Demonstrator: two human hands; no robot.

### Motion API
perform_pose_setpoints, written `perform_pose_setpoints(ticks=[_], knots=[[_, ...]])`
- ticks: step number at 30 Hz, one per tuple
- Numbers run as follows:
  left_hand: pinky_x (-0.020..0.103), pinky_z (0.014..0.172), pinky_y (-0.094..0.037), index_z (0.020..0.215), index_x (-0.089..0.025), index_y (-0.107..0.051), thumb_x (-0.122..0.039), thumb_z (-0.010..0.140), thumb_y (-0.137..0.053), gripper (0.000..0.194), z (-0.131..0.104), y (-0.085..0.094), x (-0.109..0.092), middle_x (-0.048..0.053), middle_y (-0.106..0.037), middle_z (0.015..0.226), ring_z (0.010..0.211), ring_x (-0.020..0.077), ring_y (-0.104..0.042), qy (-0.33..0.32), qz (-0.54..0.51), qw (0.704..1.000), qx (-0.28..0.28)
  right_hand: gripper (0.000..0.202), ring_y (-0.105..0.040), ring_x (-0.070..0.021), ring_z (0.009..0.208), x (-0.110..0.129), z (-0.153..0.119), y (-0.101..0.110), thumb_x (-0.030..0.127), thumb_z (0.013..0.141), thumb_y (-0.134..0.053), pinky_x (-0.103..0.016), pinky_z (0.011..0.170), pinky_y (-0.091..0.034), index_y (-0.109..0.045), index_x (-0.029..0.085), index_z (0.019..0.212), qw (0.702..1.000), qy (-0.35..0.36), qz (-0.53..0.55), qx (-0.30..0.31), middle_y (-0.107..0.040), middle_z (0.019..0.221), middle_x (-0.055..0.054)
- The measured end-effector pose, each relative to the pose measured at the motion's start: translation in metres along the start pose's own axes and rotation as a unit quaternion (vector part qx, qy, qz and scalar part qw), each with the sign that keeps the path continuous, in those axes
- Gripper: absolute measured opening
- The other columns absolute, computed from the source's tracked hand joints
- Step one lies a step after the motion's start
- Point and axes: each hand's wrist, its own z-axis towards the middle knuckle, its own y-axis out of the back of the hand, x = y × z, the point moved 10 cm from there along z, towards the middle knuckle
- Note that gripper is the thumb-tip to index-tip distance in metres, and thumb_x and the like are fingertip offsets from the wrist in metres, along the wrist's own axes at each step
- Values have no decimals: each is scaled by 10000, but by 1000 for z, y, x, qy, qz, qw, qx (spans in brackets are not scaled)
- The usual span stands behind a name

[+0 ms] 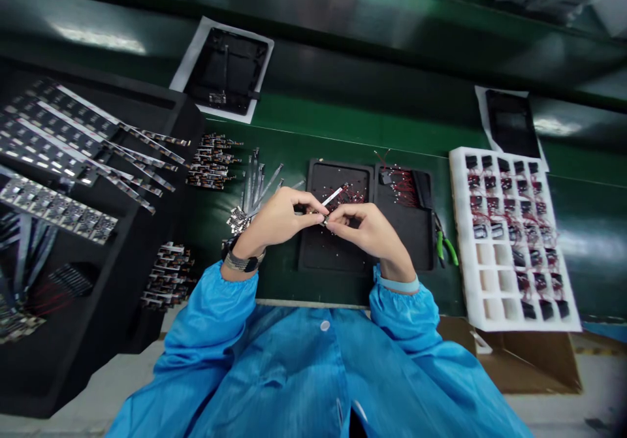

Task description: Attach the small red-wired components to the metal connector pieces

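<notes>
My left hand (284, 219) and my right hand (363, 229) meet above a black tray (311, 252). Thumb and fingers of both are pinched on a small electronic part with a white strip (333, 196) pointing up and right. Most of the part is hidden by the fingertips. Behind the hands, small pieces with red wires (350, 193) lie in the tray. Close to my left wrist is a fan of small circuit boards with flat ribbon cables (252, 183). More red-wired pieces (404, 187) lie in the tray's right section, beside a black block (421, 188).
Green-handled cutters (445, 249) lie right of the tray. A white foam tray (458, 229) of black wired parts stands farther right, above a cardboard box (539, 359). Left are stacked small boards (213, 160) and a black bin (112, 281) with circuit strips. A framed black panel (228, 66) lies behind.
</notes>
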Motion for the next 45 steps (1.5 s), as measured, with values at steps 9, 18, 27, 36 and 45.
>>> perform_pose_setpoints(ticks=[9,18,27,36,45], knots=[[283,683,-479,881,-187,-840,-183,833,-739,111,0,2,1,20,-763,764,717,161,-666,28,45,998,-25,233,-583,-131,581,-19,1,-8,376,876,-747,-274,597,-480,-740,150,821,997,-63,39,-3,-664,642,-10],[296,679,-483,877,-198,-838,-192,834,-739,108,0,2,2,23,-771,764,702,169,-665,22,48,998,-31,243,-579,-131,588,-20,1,-6,386,893,-754,-274,592,-480,-750,150,838,998,-55,22,-20,-671,661,-15],[295,696,-505,901,-187,-841,-202,842,-747,112,-2,1,4,36,-797,815,746,182,-708,38,29,999,-8,234,-557,-121,570,-21,0,-9,368,885,-751,-263,586,-454,-750,144,820,997,-69,31,-9,-654,618,-7],[298,696,-511,895,-187,-841,-221,833,-760,107,-2,1,5,42,-797,805,749,188,-714,43,20,999,-4,270,-572,-128,572,-21,0,-11,408,876,-770,-272,586,-467,-742,147,819,996,-71,52,2,-656,607,-8],[305,698,-524,872,-190,-847,-244,800,-792,106,0,4,10,58,-804,812,732,187,-704,37,-20,999,8,264,-587,-132,604,-18,0,-10,413,876,-792,-280,616,-486,-762,152,849,996,-59,60,-1,-679,659,-13]])
